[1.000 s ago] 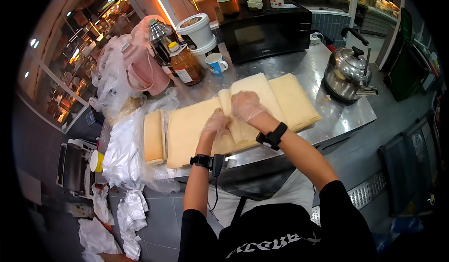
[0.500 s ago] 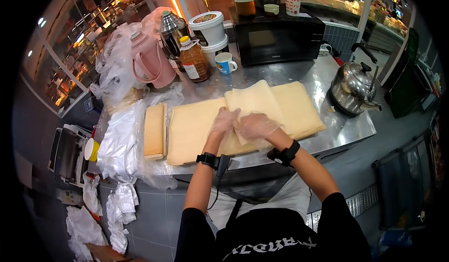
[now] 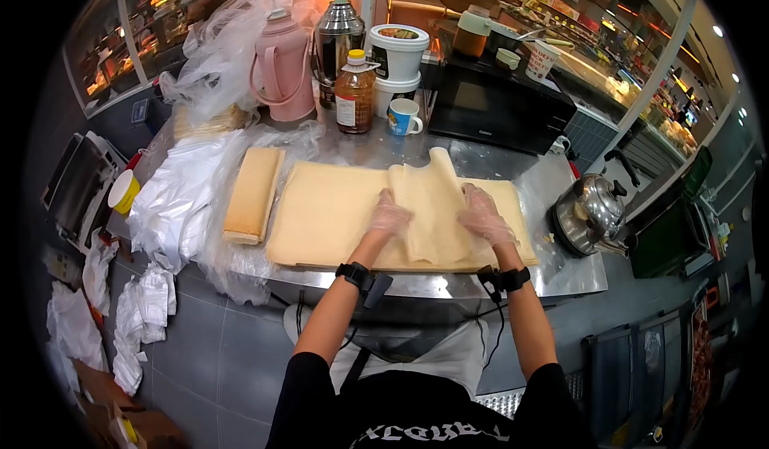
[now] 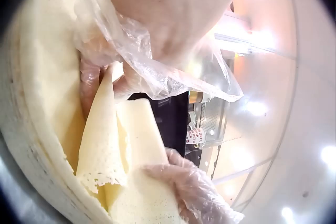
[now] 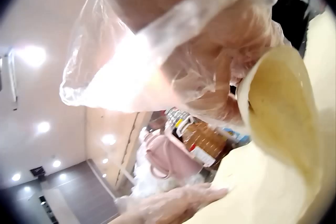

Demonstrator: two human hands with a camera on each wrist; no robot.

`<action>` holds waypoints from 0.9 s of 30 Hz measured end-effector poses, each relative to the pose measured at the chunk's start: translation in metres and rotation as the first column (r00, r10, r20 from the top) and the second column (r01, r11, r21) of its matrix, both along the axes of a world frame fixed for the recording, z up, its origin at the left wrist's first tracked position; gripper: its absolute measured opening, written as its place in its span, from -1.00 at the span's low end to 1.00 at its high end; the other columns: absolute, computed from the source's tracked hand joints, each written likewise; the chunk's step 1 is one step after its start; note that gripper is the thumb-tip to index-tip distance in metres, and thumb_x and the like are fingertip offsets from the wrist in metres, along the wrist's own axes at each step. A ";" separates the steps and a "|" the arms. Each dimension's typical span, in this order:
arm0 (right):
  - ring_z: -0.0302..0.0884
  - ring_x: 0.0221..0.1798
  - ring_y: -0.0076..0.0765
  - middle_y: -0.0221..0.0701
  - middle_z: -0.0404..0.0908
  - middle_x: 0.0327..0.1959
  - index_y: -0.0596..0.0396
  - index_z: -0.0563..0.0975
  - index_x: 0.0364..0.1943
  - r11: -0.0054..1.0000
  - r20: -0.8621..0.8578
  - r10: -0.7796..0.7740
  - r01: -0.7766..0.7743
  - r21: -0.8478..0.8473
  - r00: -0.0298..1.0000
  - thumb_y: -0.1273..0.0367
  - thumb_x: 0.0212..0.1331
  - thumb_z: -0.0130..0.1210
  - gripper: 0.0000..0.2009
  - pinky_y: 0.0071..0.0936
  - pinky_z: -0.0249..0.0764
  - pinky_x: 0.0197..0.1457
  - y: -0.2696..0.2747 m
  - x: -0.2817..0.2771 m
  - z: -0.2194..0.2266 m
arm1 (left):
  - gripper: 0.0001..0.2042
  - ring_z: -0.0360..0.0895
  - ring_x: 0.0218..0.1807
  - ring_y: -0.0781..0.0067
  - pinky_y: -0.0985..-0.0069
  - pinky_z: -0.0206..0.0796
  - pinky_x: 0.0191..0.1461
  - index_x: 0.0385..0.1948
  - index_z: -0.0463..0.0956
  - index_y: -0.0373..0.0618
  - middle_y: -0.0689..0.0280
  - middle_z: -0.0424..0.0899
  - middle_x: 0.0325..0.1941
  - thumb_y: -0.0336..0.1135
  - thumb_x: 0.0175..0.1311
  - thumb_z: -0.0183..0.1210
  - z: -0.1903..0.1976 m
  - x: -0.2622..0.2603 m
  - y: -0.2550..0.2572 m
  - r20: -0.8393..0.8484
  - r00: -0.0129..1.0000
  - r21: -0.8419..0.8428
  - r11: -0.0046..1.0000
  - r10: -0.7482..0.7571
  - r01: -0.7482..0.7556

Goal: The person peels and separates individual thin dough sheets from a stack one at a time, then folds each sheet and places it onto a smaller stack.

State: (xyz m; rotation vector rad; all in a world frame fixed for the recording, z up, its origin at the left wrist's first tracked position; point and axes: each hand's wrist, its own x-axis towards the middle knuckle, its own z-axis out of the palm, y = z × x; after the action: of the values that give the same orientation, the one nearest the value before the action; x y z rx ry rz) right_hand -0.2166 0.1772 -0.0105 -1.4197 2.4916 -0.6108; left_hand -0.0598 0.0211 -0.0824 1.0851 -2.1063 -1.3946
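Observation:
A pile of thin, pale yellow tofu sheets (image 3: 328, 217) lies across the metal table. One loose sheet (image 3: 431, 213) is partly lifted off the pile, its far edge curling up between my hands. My left hand (image 3: 390, 215), in a clear plastic glove, pinches this sheet's left side; the left wrist view shows a fold (image 4: 100, 134) rising from the fingers. Also gloved, my right hand (image 3: 485, 217) grips the right side, where the sheet's edge (image 5: 278, 103) bends into a loop in the right wrist view.
Left of the pile stands a folded tofu stack (image 3: 255, 194) beside white plastic bags (image 3: 184, 193). Behind are a pink thermos (image 3: 284, 68), a brown bottle (image 3: 354, 96), white tubs (image 3: 398, 52), a mug (image 3: 404, 117) and a microwave (image 3: 497, 104). A metal kettle (image 3: 591, 213) sits right.
My right hand has moved from near the left hand to the sheet's right side, so the hands are farther apart. The sheet's far edge now curls upward. The head view has turned.

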 end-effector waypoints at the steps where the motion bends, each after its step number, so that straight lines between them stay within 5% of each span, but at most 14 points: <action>1: 0.53 0.08 0.23 0.16 0.56 0.00 0.41 0.43 0.14 1.000 -0.083 0.003 -0.002 0.004 0.997 0.38 0.02 0.12 -0.45 -0.12 0.44 0.19 -0.005 0.023 0.008 | -0.41 0.64 -0.03 -0.01 0.29 0.47 0.05 0.13 0.27 -0.36 -0.11 0.65 -0.09 -0.30 0.07 0.26 -0.012 0.000 -0.007 0.026 0.994 -0.127 0.986 -0.103 0.105; 2: 0.53 0.06 0.25 0.17 0.56 0.01 0.40 0.41 0.16 1.000 -0.166 0.005 -0.004 0.007 0.986 0.38 0.00 0.12 -0.43 -0.08 0.44 0.19 -0.010 0.044 0.009 | -0.47 0.64 -0.05 0.00 0.28 0.47 0.03 0.10 0.31 -0.36 -0.11 0.65 -0.10 -0.30 0.09 0.23 -0.035 -0.003 -0.017 0.066 0.978 -0.250 0.945 -0.200 0.211; 4: 0.53 0.05 0.26 0.14 0.56 -0.04 0.37 0.44 0.08 0.996 -0.257 -0.028 0.005 -0.091 0.966 0.37 0.02 0.10 -0.51 -0.09 0.44 0.20 -0.020 0.073 -0.006 | -0.54 0.64 -0.10 0.08 0.31 0.47 -0.03 0.03 0.37 -0.35 -0.05 0.65 -0.14 -0.32 0.10 0.22 -0.028 0.001 -0.018 0.087 0.976 -0.183 0.960 -0.199 0.212; 6: 0.53 0.04 0.26 0.12 0.57 -0.08 0.35 0.47 0.00 0.985 -0.353 -0.057 -0.005 -0.171 0.934 0.36 0.03 0.08 -0.57 -0.10 0.44 0.19 -0.027 0.092 -0.026 | -0.57 0.63 -0.16 0.21 0.39 0.47 -0.11 -0.05 0.40 -0.31 0.07 0.63 -0.22 -0.33 0.04 0.26 -0.002 0.006 -0.006 0.078 0.997 0.194 0.981 0.000 -0.015; 9: 0.52 0.03 0.24 0.10 0.57 -0.08 0.33 0.50 -0.09 0.973 -0.405 -0.061 -0.036 -0.227 0.912 0.34 0.03 0.08 -0.62 -0.10 0.43 0.16 -0.038 0.115 -0.041 | -0.65 0.61 -0.21 0.24 0.40 0.46 -0.13 -0.07 0.43 -0.29 0.10 0.63 -0.27 -0.31 0.13 0.17 0.038 0.023 0.015 -0.039 0.997 0.418 0.908 0.060 -0.039; 11: 0.52 0.03 0.24 0.10 0.58 -0.05 0.34 0.51 -0.10 0.978 -0.310 -0.030 -0.037 -0.208 0.950 0.34 0.03 0.09 -0.63 -0.08 0.42 0.14 -0.037 0.130 -0.027 | -0.71 0.61 -0.26 0.24 0.43 0.46 -0.14 -0.09 0.47 -0.27 0.14 0.63 -0.29 -0.33 0.18 0.11 -0.046 -0.005 -0.008 -0.191 0.979 0.328 0.945 0.068 -0.001; 12: 0.53 0.02 0.25 0.12 0.57 -0.03 0.35 0.50 -0.04 0.985 -0.276 0.000 -0.049 -0.168 0.961 0.36 0.04 0.08 -0.60 -0.06 0.42 0.15 -0.039 0.129 -0.025 | -0.73 0.60 -0.28 0.25 0.45 0.45 -0.14 -0.10 0.48 -0.26 0.16 0.64 -0.30 -0.33 0.21 0.08 -0.038 -0.005 -0.007 -0.268 0.961 0.278 0.960 0.063 0.015; 15: 0.56 -0.01 0.26 0.13 0.58 0.01 0.34 0.51 0.06 0.987 -0.171 0.103 -0.122 -0.104 0.980 0.38 0.08 0.05 -0.56 -0.04 0.44 0.15 -0.041 0.122 -0.029 | -0.79 0.61 -0.17 0.30 0.38 0.46 -0.16 -0.17 0.57 -0.25 0.11 0.66 -0.23 -0.31 0.30 0.11 -0.008 0.000 0.009 -0.534 0.808 0.777 0.521 0.249 0.353; 18: 0.60 -0.06 0.22 0.06 0.60 0.00 0.28 0.54 0.01 0.943 -0.049 0.223 -0.228 -0.241 0.974 0.36 0.15 0.07 -0.64 -0.10 0.49 0.10 -0.025 0.105 -0.032 | -0.80 0.59 -0.15 0.37 0.40 0.46 -0.14 -0.18 0.59 -0.19 0.18 0.66 -0.19 -0.28 0.27 0.21 -0.040 -0.026 -0.002 -0.408 0.905 0.741 0.624 0.124 0.248; 20: 0.63 -0.09 0.19 0.02 0.62 -0.02 0.26 0.54 -0.01 0.871 0.068 0.284 -0.228 -0.436 0.956 0.33 0.23 0.08 -0.67 -0.14 0.52 0.07 -0.002 0.099 -0.012 | -0.75 0.59 -0.13 0.40 0.44 0.47 -0.12 -0.09 0.55 -0.20 0.22 0.65 -0.15 -0.30 0.26 0.23 -0.061 -0.028 -0.007 -0.493 0.868 0.574 0.774 0.066 0.267; 21: 0.61 -0.06 0.15 -0.01 0.62 -0.02 0.25 0.54 0.00 0.856 0.052 0.181 -0.131 -0.500 0.982 0.34 0.24 0.08 -0.68 -0.14 0.51 0.08 0.010 0.096 -0.006 | -0.71 0.59 -0.12 0.41 0.45 0.48 -0.10 -0.05 0.52 -0.21 0.23 0.65 -0.13 -0.31 0.25 0.24 -0.065 -0.028 -0.010 -0.530 0.847 0.475 0.837 0.025 0.272; 23: 0.58 -0.01 0.09 -0.07 0.62 -0.03 0.24 0.52 0.01 0.778 0.040 -0.030 0.049 -0.627 0.999 0.35 0.28 0.08 -0.70 -0.13 0.49 0.10 0.031 0.091 0.006 | -0.63 0.59 -0.09 0.38 0.45 0.47 -0.04 0.06 0.44 -0.24 0.21 0.64 -0.07 -0.35 0.24 0.24 0.005 -0.001 0.015 -0.684 0.724 0.501 0.777 0.086 0.381; 24: 0.57 0.01 -0.11 -0.14 0.62 -0.03 0.25 0.48 0.06 0.830 -0.002 -0.141 0.117 -0.545 0.990 0.26 0.37 0.08 -0.66 -0.25 0.48 0.11 0.046 0.098 0.022 | -0.58 0.60 -0.07 0.37 0.45 0.47 -0.01 0.12 0.40 -0.25 0.20 0.63 -0.04 -0.36 0.24 0.24 0.042 0.019 0.035 -0.740 0.661 0.512 0.740 0.123 0.436; 27: 0.51 0.03 -0.35 -0.26 0.60 -0.02 0.23 0.45 0.13 0.759 0.613 0.207 0.270 -0.592 0.762 0.21 0.42 0.08 -0.61 -0.37 0.46 0.11 0.066 0.109 0.019 | -0.46 0.53 0.13 0.36 0.46 0.31 0.28 0.27 0.26 -0.34 0.15 0.56 0.14 -0.38 0.28 0.20 0.088 0.052 0.070 -0.718 0.684 0.322 0.809 -0.131 0.493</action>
State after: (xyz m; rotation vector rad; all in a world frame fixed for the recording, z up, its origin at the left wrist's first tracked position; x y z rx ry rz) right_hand -0.1072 0.2435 0.0086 -1.0277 1.7727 -1.7814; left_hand -0.0080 0.0906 0.0059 0.2194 -1.4546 -2.1793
